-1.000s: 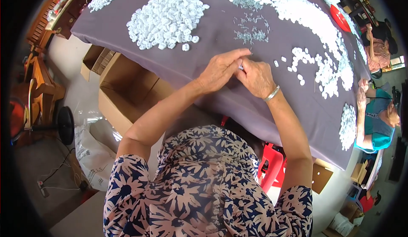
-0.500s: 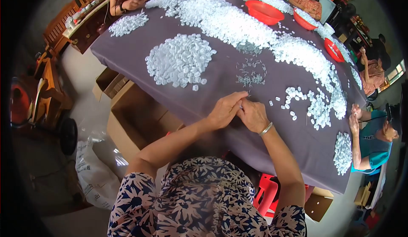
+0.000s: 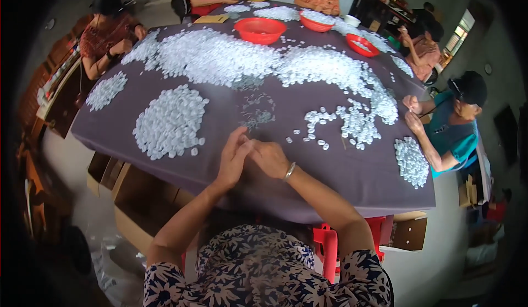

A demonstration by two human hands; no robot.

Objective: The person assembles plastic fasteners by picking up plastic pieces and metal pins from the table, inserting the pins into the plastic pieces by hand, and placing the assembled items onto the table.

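Over the near edge of the dark table (image 3: 308, 191), two hands meet: the left hand (image 3: 234, 158) and the right hand (image 3: 268, 157), fingertips brought together. What, if anything, they pinch cannot be told, as the fingers hide it. One bangle (image 3: 290, 171) circles the right wrist.

Just beyond the hands lie thin grey slivers (image 3: 259, 120), in two clusters with loose ones between, too many and too small to count. White pieces (image 3: 209, 56) cover the middle of the table in one long spread, also beyond counting. Three separate heaps stand nearer the edges: one large heap (image 3: 169, 122) to the left of the hands, one small heap (image 3: 106, 91) farther left, one heap (image 3: 411, 162) at the right. Two single pieces sit apart, nearest the right hand.

Three red bowls (image 3: 260, 38) and one white cup (image 3: 352, 20) stand on the far half. At least five co-workers (image 3: 459, 125) are around the table: one on the left, two at the far side, two on the right. Below the table's left edge are two cardboard boxes (image 3: 129, 227); below its right, one carton (image 3: 410, 233) beside red plastic seating (image 3: 328, 246).
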